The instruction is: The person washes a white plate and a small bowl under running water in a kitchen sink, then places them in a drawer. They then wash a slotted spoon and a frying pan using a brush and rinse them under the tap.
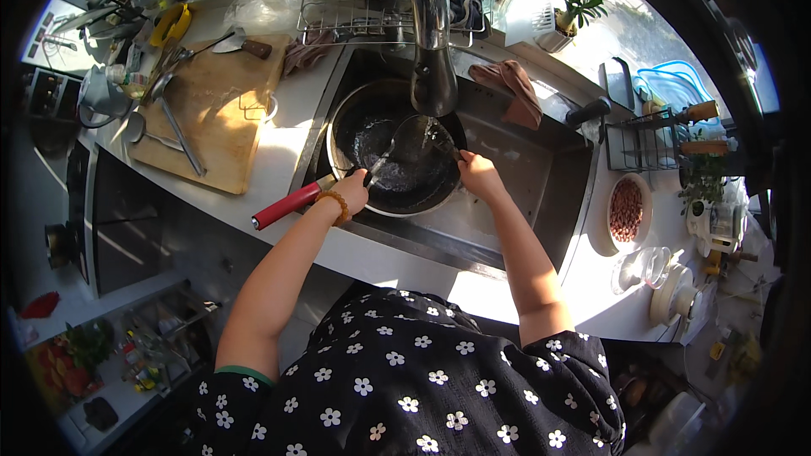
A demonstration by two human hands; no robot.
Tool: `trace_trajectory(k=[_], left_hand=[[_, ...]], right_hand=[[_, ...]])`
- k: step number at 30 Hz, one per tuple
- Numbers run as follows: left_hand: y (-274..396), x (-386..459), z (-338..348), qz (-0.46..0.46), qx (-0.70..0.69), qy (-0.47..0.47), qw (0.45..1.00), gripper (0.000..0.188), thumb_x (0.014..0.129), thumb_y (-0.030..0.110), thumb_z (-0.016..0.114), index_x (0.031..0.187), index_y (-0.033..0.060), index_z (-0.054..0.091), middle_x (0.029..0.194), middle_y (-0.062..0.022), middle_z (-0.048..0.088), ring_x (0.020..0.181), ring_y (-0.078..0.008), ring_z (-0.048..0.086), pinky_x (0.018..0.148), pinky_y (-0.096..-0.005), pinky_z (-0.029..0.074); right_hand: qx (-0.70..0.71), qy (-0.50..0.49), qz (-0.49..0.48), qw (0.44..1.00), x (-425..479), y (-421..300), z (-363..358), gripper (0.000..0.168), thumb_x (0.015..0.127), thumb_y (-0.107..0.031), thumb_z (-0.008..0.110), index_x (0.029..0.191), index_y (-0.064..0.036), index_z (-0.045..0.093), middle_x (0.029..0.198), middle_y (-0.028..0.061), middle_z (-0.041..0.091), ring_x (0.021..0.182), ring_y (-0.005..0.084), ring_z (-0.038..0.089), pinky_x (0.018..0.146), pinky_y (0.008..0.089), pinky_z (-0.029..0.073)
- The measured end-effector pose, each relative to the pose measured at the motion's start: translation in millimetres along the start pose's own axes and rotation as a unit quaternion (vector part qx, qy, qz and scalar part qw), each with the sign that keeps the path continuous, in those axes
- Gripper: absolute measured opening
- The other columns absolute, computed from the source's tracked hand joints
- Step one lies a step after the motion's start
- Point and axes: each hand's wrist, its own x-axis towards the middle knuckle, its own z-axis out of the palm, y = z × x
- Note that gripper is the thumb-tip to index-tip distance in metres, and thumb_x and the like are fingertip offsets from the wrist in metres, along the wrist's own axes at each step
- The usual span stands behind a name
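A dark frying pan with a red handle rests in the stainless steel sink, under the faucet. My left hand, with a beaded bracelet at the wrist, is closed on the dark handle of a metal utensil that looks like a ladle or skimmer, beside the pan's handle joint. At the pan's right rim, my right hand is closed on something thin and dark reaching over the pan; what it is cannot be told. The utensil's head lies over the pan, below the faucet's mouth.
A wooden cutting board with metal utensils and a cleaver lies left of the sink. Behind the sink are a wire rack and a brown cloth. A bowl of reddish peanuts or beans stands at right, near a clear container.
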Motion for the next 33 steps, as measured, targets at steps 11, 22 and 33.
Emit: trace_trajectory(k=[11,22,33], left_hand=[[-33,-31,-4,0.169,0.467,0.256,0.829,0.047,0.089,0.012,0.045,0.135,0.0104,0.034,0.112,-0.0186,0.054,0.079,-0.0298,0.063,0.059,-0.0376,0.052],[-55,-41,1,0.103,0.298,0.225,0.922,0.029,0.092,0.029,0.043,0.109,0.0061,0.046,0.085,-0.0169,0.062,0.075,-0.0363,0.062,0.063,-0.0468,0.050],[-76,-34,13,0.127,0.323,0.240,0.906,0.033,0.092,0.030,0.045,0.117,0.0079,0.043,0.084,-0.0161,0.061,0.069,-0.0356,0.063,0.057,-0.0474,0.049]], right_hand=[[0.123,0.054,0.114,0.984,-27,-14,-12,0.031,0.089,-0.027,0.046,0.115,-0.015,0.057,0.100,0.0198,0.062,0.090,0.0397,0.060,0.077,0.0450,0.050],[0.246,-0.033,0.127,0.960,-53,-12,23,0.030,0.093,-0.021,0.040,0.113,-0.008,0.057,0.076,0.0135,0.063,0.060,0.0221,0.059,0.053,0.0342,0.045],[-0.013,0.043,0.111,0.993,-22,-16,32,0.029,0.090,-0.024,0.043,0.108,-0.010,0.060,0.091,0.0231,0.063,0.087,0.0393,0.061,0.075,0.0447,0.049]])
